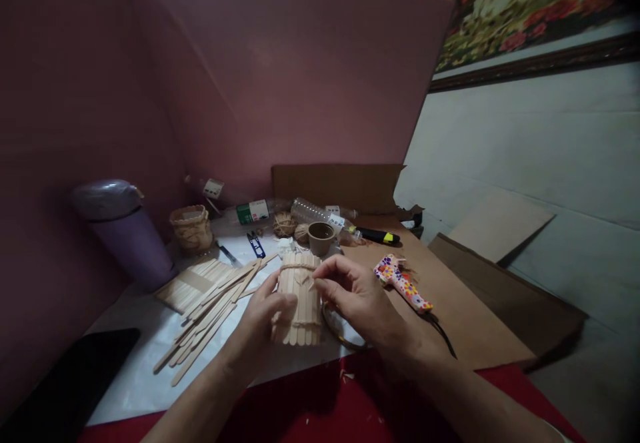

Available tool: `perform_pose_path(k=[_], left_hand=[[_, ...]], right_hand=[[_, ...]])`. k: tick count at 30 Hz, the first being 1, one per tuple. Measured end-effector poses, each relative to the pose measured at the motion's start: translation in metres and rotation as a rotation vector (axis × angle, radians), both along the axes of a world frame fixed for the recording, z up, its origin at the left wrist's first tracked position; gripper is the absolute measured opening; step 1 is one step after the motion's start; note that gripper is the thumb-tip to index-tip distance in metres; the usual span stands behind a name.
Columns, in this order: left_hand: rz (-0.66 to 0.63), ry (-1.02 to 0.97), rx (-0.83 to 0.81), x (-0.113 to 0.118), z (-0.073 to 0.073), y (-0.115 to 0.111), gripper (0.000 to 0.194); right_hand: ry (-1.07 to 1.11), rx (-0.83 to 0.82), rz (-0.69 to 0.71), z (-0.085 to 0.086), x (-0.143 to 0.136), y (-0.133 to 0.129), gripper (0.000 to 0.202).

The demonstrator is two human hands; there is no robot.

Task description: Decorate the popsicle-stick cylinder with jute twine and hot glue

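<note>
L hand (260, 309) is clamped round the L side of the stick cylinder (301, 299), thumb across its front. Cyl. stands roughly upright btwn both hands, w/ a cord band near its top & another near its base. R hand (345, 286) is at its upper R, thumb & index pinching a pale bit (311, 285), too small to ID.

Rest, L to R, clock centred on the cyl.: purple bin (135, 246) w/ a bag-like cover, btwn 9 & 10 o'clock; flat stick bundle (185, 286), also btwn 9 & 10; woven-look pot (191, 231), 10; loose sticks (210, 323), fanned in an overlapping pile, 9. Blue snips (256, 245) lie at 11, green-label bottle (253, 212) further back, also 11. Twine balls (285, 225) sit at 12, w/ a clear bottle (310, 212) on its side just behind; brown cup (321, 237) at 1, upright. Black/yellow handle (383, 236) at 2, nr the clear bottle's neck. Ring (350, 345) at 4, partly hidden by R hand. Floral glue gun (404, 284) at 3, on the cardboard sheet (465, 316), cord trailing twd 4.
</note>
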State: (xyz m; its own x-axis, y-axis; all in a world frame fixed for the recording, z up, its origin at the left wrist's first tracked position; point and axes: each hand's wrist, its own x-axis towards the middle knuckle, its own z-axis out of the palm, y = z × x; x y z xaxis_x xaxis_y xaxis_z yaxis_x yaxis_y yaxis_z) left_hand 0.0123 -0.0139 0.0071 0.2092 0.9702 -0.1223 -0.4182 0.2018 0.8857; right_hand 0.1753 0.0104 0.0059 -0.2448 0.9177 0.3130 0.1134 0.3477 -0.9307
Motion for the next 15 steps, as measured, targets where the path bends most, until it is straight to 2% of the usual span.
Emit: perform_pose_path(k=[15], left_hand=[[0.023,0.016,-0.011,0.0013,-0.0052,0.0005,0.06]], right_hand=[[0.16,-0.121,-0.043,-0.0005,-0.009,-0.0015,0.011]])
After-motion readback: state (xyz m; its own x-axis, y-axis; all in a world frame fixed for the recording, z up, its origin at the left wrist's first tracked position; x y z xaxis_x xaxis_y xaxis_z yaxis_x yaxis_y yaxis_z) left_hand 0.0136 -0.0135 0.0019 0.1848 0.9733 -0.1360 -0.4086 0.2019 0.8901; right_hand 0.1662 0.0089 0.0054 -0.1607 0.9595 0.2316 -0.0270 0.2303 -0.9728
